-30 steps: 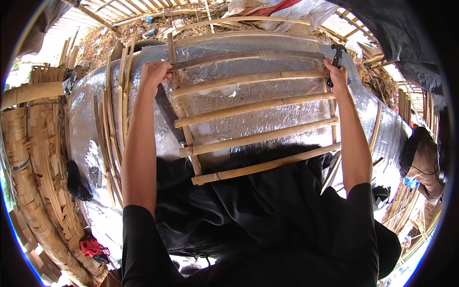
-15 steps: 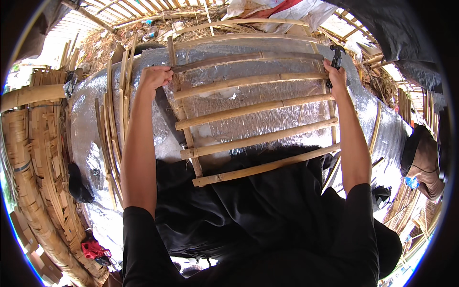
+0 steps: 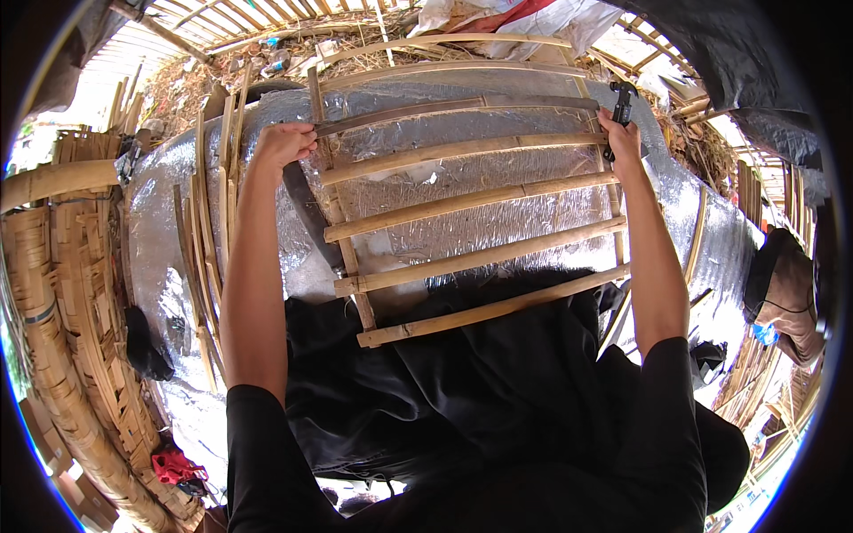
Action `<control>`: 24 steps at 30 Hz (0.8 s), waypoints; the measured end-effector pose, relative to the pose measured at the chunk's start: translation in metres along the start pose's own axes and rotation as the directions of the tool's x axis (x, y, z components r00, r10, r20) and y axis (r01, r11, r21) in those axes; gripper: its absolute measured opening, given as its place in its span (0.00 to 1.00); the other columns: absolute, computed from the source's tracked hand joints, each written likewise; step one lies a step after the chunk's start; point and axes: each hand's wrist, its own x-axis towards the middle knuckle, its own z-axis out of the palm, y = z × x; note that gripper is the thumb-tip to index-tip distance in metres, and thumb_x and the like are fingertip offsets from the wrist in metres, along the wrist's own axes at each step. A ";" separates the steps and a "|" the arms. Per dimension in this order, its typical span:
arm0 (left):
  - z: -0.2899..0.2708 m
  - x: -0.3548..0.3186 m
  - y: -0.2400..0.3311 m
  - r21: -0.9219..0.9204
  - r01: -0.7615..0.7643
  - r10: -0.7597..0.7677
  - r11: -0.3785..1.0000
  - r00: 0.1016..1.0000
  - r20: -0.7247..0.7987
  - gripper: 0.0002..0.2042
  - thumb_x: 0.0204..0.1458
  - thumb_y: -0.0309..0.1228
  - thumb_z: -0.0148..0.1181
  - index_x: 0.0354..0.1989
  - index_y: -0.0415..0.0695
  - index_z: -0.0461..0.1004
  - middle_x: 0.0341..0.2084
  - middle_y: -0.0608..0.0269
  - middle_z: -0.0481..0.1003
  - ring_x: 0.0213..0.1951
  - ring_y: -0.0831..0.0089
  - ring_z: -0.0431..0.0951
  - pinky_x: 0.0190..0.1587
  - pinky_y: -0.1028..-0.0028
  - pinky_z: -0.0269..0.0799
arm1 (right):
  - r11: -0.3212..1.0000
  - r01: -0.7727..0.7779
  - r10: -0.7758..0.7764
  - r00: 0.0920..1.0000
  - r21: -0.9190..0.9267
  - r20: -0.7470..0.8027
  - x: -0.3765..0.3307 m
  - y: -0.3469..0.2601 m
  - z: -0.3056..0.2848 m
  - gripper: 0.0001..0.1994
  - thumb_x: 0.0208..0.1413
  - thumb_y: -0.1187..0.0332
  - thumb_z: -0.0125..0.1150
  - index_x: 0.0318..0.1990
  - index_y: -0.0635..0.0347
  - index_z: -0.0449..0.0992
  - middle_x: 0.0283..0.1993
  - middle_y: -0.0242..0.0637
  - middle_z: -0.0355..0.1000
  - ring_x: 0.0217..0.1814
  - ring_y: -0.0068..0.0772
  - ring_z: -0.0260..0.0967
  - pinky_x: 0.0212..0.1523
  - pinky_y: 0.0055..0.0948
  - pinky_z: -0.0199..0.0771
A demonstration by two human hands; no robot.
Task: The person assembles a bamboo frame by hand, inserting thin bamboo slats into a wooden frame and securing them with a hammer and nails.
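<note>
Across the person's lap, over the dark trousers (image 3: 462,391), lies a bamboo frame (image 3: 462,213) shaped like a ladder, tilted so its far end points away. Its near left corner rests on the trousers, and the right upright is partly hidden behind the right forearm. The frame is pale tan: five split bamboo rungs can be counted, plus a darker, thinner strip (image 3: 444,108) across the far end. The left hand (image 3: 286,142) has its fingers curled shut around the left upright near that strip. The right hand (image 3: 622,140) grips the far right corner and holds a small dark tool (image 3: 621,99); the tool is too small to make out clearly. Beneath the frame spreads crinkled silver foil sheeting (image 3: 444,178). Loose bamboo slats (image 3: 209,231) lie beside the left arm, too overlapped to count. At the left edge, woven bamboo strips (image 3: 62,338) bend with the lens.
</note>
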 end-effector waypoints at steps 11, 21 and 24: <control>0.005 -0.007 0.011 -0.011 0.030 -0.030 1.000 0.999 -0.025 0.10 0.58 0.25 0.62 0.47 0.38 0.83 0.37 0.60 0.84 0.37 0.73 0.85 0.43 0.76 0.81 | 1.000 0.019 -0.019 1.000 -0.018 -0.003 0.004 0.003 -0.001 0.17 0.59 0.66 0.68 0.53 0.64 0.81 0.51 0.35 0.80 0.53 0.28 0.75 0.57 0.29 0.69; 0.004 0.000 0.005 0.006 0.023 -0.023 1.000 1.000 -0.021 0.11 0.56 0.24 0.66 0.48 0.37 0.82 0.36 0.60 0.84 0.36 0.74 0.85 0.41 0.76 0.81 | 0.994 -0.048 0.041 0.997 0.103 0.069 -0.010 -0.012 -0.004 0.19 0.58 0.64 0.69 0.55 0.63 0.81 0.50 0.34 0.80 0.52 0.28 0.73 0.56 0.30 0.68; 0.005 0.000 0.005 0.017 0.027 -0.027 0.999 0.999 -0.030 0.11 0.56 0.24 0.66 0.47 0.37 0.83 0.36 0.60 0.84 0.36 0.74 0.85 0.41 0.77 0.81 | 0.984 -0.064 0.050 0.995 0.165 0.091 -0.010 -0.011 -0.005 0.19 0.58 0.64 0.69 0.55 0.63 0.81 0.51 0.35 0.80 0.53 0.28 0.74 0.57 0.30 0.68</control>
